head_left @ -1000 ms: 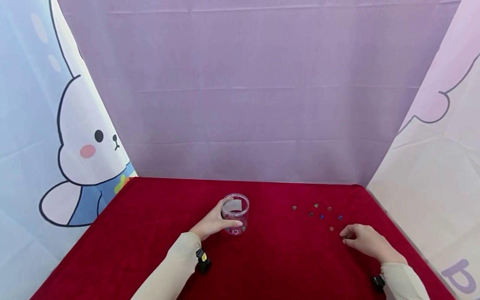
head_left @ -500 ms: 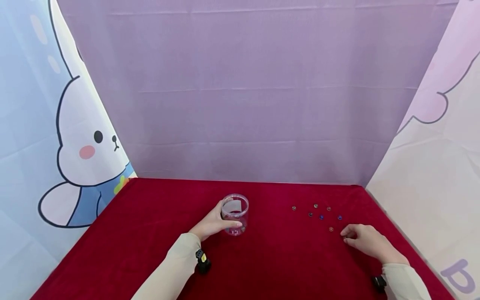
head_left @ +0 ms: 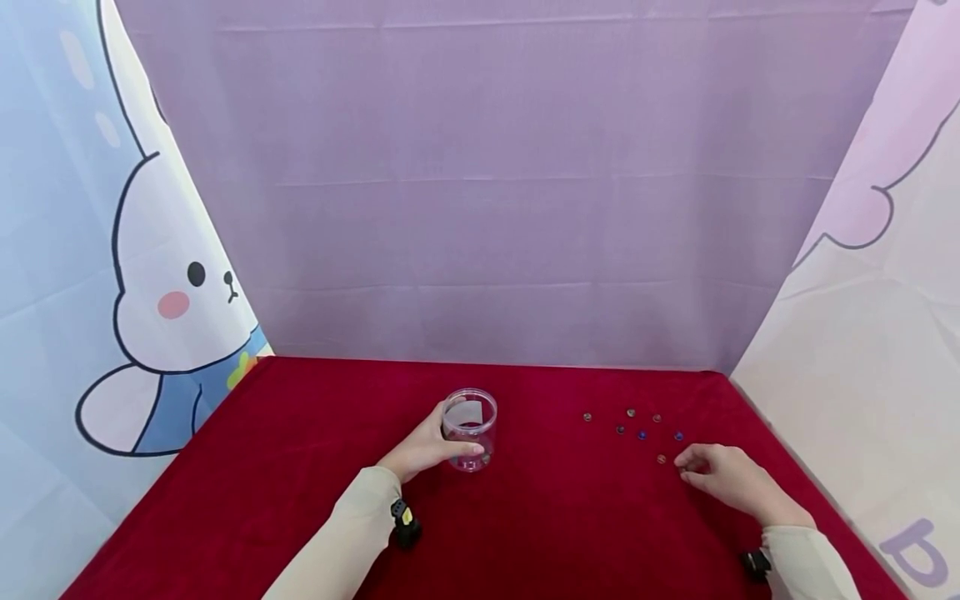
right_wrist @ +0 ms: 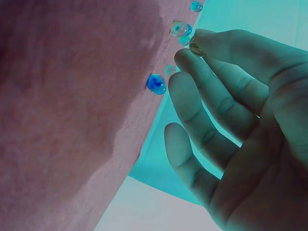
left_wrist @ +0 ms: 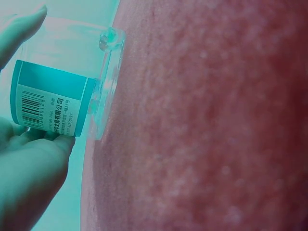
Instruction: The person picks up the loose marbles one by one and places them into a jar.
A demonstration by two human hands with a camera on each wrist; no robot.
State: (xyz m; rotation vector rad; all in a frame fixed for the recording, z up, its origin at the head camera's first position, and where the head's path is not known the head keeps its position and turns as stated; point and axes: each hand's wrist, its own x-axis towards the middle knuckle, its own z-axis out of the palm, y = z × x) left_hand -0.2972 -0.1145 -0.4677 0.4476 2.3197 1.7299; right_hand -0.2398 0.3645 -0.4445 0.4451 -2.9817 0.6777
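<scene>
My left hand (head_left: 427, 446) grips a clear plastic jar (head_left: 470, 427) by its side, thumb in front and fingers behind. The jar stands upright on the red cloth, its mouth open. In the left wrist view a label with a barcode (left_wrist: 31, 108) shows on its wall, and glass marbles (left_wrist: 107, 39) lie at its bottom. On the right, my right hand (head_left: 727, 479) is low over the cloth. Between its thumb and fingertip it pinches a brownish glass marble (right_wrist: 196, 46). An orange-brown marble (head_left: 661, 459) lies just left of those fingertips.
Several more marbles lie scattered behind the right hand, among them a blue marble (head_left: 642, 435) and another blue marble (head_left: 678, 436). The red cloth (head_left: 540, 517) covers the table. A lilac curtain (head_left: 480, 183) closes off the back, with printed cloth panels at both sides.
My right hand has shifted slightly left, its fingertips now closer to the orange-brown marble. The left hand and jar have stayed in place.
</scene>
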